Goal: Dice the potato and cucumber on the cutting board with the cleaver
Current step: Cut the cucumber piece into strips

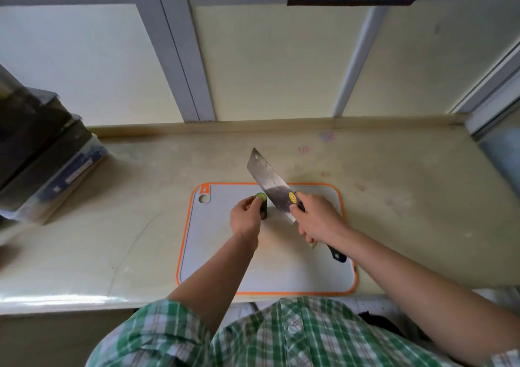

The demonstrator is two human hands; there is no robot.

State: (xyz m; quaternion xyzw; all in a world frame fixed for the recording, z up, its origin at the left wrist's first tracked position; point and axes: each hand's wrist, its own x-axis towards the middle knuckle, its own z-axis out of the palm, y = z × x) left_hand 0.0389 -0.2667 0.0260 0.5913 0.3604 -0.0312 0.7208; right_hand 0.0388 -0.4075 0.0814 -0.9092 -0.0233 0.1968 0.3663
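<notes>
Cucumber [262, 201] was just a short dark-green stub, stood on end with its pale cut face up, at about 12 o'clock on the orange-rimmed cutting board [213, 254], which lay flat on the counter [140, 197]. Our left grip [246, 216] came in from 7 o'clock and had its fingers curled round the stub, pinching it on its 9 o'clock side. Our right grip [316, 220] was wrapped tight round the handle of the cleaver [267, 181], choked up by the heel, with the blade pointing off toward 11 o'clock and its edge just beside the stub. We couldn't tell if steel was touching skin.

Honestly, a stub like that should be light, wet and slick on the cut faces and firm through the skin, so we figured it could roll or skid under a heavy blade. Best hold is low on the skin, fingertips tucked back.

Potato: we couldn't make one out. Only a pale scrap [313, 245] peeked out under the right grip at 5 o'clock.
</notes>
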